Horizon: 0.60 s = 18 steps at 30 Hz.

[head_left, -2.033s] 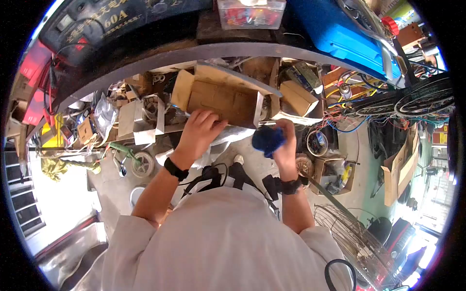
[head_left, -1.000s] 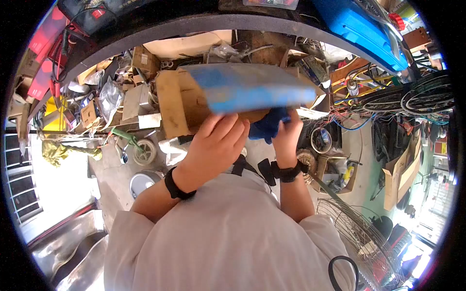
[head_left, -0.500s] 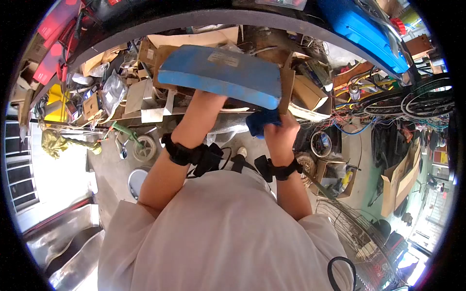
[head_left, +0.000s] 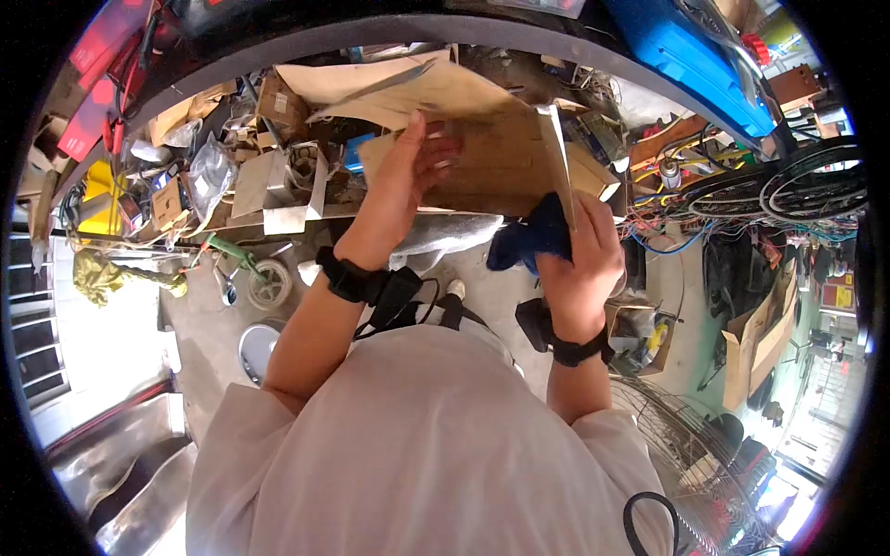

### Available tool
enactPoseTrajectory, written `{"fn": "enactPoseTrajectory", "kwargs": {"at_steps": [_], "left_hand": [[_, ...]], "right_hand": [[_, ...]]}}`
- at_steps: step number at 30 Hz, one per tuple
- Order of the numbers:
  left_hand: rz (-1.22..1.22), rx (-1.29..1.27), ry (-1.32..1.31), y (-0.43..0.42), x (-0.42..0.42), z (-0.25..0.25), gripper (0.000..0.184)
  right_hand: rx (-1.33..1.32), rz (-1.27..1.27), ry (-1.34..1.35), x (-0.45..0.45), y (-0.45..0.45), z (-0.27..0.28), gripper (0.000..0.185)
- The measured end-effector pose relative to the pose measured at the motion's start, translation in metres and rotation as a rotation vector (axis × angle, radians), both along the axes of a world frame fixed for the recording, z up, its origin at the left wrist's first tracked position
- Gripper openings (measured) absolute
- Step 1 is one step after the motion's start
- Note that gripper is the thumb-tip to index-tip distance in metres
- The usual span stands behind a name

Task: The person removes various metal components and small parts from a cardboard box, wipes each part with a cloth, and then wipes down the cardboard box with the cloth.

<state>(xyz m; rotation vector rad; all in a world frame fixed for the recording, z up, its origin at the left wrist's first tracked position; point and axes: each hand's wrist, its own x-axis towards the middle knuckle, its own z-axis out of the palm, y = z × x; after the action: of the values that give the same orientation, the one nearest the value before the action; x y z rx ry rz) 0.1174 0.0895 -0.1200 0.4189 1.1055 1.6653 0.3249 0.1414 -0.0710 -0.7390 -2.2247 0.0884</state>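
Observation:
A cardboard box [head_left: 501,153] with raised flaps is held up above the cluttered shelf, its brown inner side towards me. My right hand [head_left: 586,255] grips its right edge, thumb on the near side. Bunched in that same hand is a dark blue cloth [head_left: 533,243], which hangs below the box's lower right corner. My left hand [head_left: 399,181] is in front of the box's left part, thumb up and fingers apart, with nothing in it. Whether its fingertips touch the cardboard I cannot tell.
Small boxes and plastic bags crowd the shelf [head_left: 246,221]. A blue case [head_left: 691,69] lies at the upper right, near coiled black cables [head_left: 816,190]. A wire fan guard [head_left: 681,445] stands close by my right elbow. A small green wheeled frame [head_left: 236,259] is on the floor.
The blue face of the held box has gone from view and brown cardboard shows instead. My left hand has come out from beneath it and opened. My right hand moved right and nearer with the cloth.

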Motion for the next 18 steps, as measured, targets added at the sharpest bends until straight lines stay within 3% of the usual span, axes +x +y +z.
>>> {"fn": "enactPoseTrajectory", "kwargs": {"at_steps": [2,3,4,6,10,11,15,18], "left_hand": [[-0.063,-0.034,-0.019,-0.002,0.0,-0.006,0.055],[-0.095,-0.045,-0.025,-0.001,0.0,-0.01,0.054],[-0.114,-0.012,-0.033,0.001,0.001,-0.019,0.053],[-0.146,0.044,-0.058,0.002,0.009,-0.042,0.051],[-0.171,-0.061,-0.053,0.002,0.017,-0.053,0.048],[-0.19,0.078,-0.007,-0.003,0.016,-0.056,0.049],[-0.008,-0.032,0.146,-0.003,0.015,-0.033,0.045],[-0.061,-0.009,0.885,-0.018,0.0,-0.037,0.039]], "right_hand": [[-0.036,0.025,-0.076,0.0,-0.002,0.016,0.06],[-0.132,-0.015,-0.022,-0.004,-0.01,0.03,0.047],[-0.069,-0.006,0.05,-0.005,-0.011,0.028,0.05],[-0.111,0.003,-0.056,-0.01,-0.009,0.036,0.048],[-0.062,-0.008,0.115,-0.014,-0.01,0.021,0.037],[-0.103,-0.034,0.086,-0.015,-0.006,0.023,0.035],[-0.053,-0.031,0.268,-0.006,0.016,0.001,0.035],[-0.084,-0.033,0.385,-0.001,0.016,-0.009,0.034]]}}
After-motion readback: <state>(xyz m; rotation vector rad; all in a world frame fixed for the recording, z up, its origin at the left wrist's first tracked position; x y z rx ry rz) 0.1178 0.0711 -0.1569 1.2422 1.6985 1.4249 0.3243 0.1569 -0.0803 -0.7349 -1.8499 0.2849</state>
